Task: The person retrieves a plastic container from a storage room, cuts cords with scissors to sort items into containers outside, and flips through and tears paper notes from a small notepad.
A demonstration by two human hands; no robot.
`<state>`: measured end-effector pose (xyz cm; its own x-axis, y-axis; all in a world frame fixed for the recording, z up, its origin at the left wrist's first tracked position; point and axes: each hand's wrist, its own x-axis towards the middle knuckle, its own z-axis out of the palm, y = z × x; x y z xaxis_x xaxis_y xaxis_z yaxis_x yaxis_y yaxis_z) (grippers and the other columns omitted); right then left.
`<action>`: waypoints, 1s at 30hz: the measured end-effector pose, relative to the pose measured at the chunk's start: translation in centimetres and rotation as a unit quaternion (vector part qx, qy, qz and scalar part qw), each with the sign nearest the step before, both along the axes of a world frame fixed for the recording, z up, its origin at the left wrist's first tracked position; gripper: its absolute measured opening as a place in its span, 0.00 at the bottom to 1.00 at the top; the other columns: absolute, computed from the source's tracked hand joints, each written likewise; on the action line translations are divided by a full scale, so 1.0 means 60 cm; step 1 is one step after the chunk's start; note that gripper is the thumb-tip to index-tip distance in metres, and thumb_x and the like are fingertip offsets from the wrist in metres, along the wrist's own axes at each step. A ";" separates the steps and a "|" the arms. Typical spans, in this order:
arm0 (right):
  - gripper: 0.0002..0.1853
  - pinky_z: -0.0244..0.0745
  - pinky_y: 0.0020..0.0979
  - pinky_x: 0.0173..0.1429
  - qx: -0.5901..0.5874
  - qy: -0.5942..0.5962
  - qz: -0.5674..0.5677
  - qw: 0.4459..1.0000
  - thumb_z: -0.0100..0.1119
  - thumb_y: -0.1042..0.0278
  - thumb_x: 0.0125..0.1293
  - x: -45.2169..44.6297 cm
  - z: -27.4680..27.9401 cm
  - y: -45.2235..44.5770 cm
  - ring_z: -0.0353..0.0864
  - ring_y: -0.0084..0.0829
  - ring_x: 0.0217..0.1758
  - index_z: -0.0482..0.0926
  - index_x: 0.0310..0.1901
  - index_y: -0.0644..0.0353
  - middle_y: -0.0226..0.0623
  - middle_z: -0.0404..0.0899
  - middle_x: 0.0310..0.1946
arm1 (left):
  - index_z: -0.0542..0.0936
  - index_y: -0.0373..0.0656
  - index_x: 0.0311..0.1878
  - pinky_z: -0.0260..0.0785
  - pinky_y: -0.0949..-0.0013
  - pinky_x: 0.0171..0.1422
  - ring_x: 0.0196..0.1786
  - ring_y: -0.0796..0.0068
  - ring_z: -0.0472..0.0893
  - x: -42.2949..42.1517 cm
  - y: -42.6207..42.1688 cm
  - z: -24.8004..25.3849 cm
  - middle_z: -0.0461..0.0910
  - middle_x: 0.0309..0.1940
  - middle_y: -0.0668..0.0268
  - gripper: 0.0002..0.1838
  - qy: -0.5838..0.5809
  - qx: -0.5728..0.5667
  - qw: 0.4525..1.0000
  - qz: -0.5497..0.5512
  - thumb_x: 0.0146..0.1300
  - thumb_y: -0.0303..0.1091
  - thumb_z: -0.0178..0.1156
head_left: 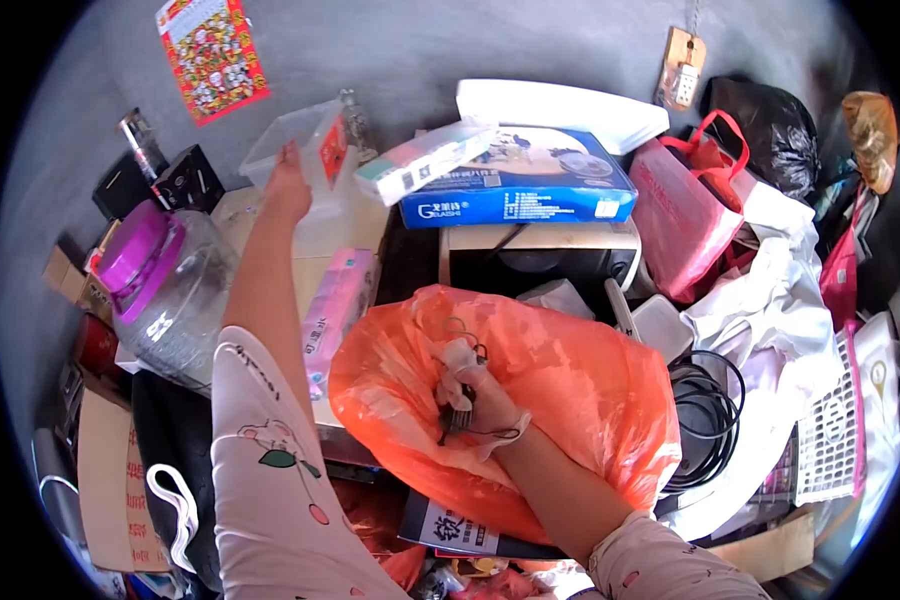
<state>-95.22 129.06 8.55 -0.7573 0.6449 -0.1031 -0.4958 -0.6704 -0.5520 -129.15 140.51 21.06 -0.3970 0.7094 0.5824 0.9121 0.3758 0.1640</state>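
Note:
My left hand (288, 180) is at the near rim of a clear plastic bin (315, 145) with a red label, its fingers closed on the bin's edge. My right hand (485, 405) is over a big orange plastic bag (590, 390) in the middle, closed round a bunch of small items: crumpled clear plastic, dark cords and a fork-like metal piece (461, 412). A pink tissue pack (338, 315) lies between my left forearm and the orange bag.
A clear jar with a purple lid (175, 290) stands at left. Behind the bag are a blue box (530, 185) and a white-and-green pack (420, 165). At right are a pink bag (685, 220), coiled black cable (705, 430), white cloth (770, 300) and a white basket (830, 430).

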 end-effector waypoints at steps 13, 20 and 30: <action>0.01 0.58 0.18 0.22 0.042 0.075 -0.004 0.996 0.43 0.71 0.54 -0.011 -0.016 0.024 0.63 0.19 0.15 0.63 0.27 0.55 0.27 0.64 0.14 | 0.72 0.36 0.41 0.70 0.65 0.37 0.31 0.67 0.77 0.107 -0.127 0.123 0.72 0.35 0.58 0.24 0.129 0.226 0.962 -0.081 0.43 0.35 0.70; 0.03 0.61 0.19 0.25 0.070 0.081 0.003 0.994 0.44 0.68 0.58 -0.011 -0.025 0.025 0.64 0.20 0.17 0.66 0.29 0.56 0.28 0.66 0.15 | 0.68 0.29 0.51 0.66 0.70 0.54 0.47 0.72 0.74 0.242 -0.426 0.153 0.74 0.45 0.58 0.24 -0.099 0.237 0.956 -0.142 0.51 0.25 0.64; 0.12 0.63 0.24 0.25 0.091 0.056 0.022 0.994 0.44 0.62 0.59 -0.020 -0.039 0.032 0.64 0.23 0.17 0.66 0.20 0.53 0.27 0.63 0.13 | 0.68 0.40 0.31 0.62 0.62 0.42 0.38 0.62 0.69 0.547 -0.873 0.052 0.66 0.34 0.59 0.28 0.089 0.035 0.991 0.091 0.44 0.56 0.65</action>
<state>-96.44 130.97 6.22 -0.7851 0.6114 0.0992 -0.5340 -0.5870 -0.6085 -96.35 88.13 24.16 -0.4022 0.5910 0.6993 0.8466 0.5309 0.0383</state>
